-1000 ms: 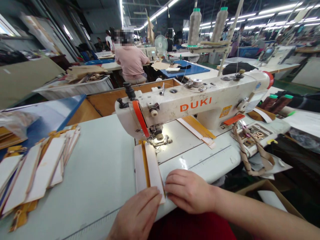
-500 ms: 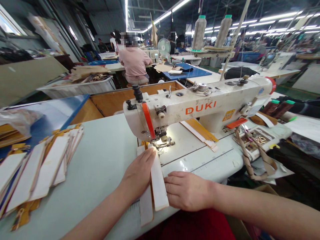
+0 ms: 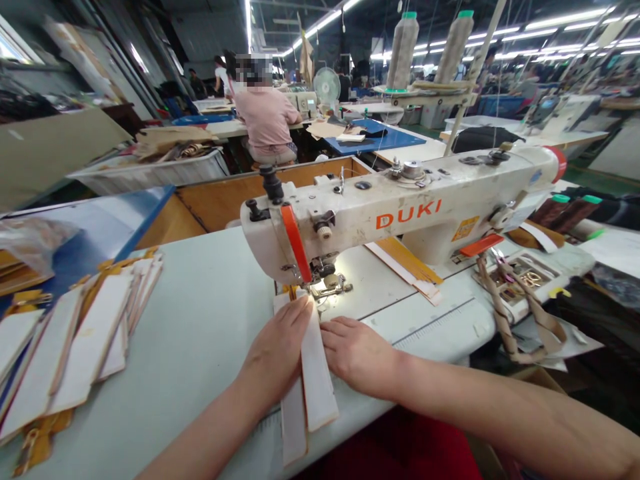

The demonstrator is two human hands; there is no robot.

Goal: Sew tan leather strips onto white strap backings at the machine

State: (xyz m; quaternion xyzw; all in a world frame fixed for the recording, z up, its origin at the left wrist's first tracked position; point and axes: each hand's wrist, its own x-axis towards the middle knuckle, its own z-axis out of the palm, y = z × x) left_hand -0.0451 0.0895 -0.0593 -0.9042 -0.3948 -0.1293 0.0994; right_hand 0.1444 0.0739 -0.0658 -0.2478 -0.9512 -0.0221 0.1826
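A long white-backed zipper strip (image 3: 320,393) with mustard edges lies under the needle area of a white sewing machine (image 3: 345,227), its near end towards me. My left hand (image 3: 277,343) presses down on the strip, fingers together, the tips close to the presser foot (image 3: 309,283). From the other side, my right hand (image 3: 357,353) holds the strip's right edge with bent fingers; its thumb is hidden. A second white panel (image 3: 294,427) of the piece shows below my left hand, with a mustard line between the two.
To the left lies a pile of similar white strips (image 3: 95,347) with mustard zipper ends. A mustard and white strip (image 3: 405,267) rests behind the needle. An accessory tray (image 3: 525,280) sits at the right, thread cones (image 3: 403,53) stand above, and a seated person (image 3: 265,120) is beyond.
My right hand has moved forward and slightly left along the strip, closer to the needle. My left hand stays almost where it was. The view has shifted a little.
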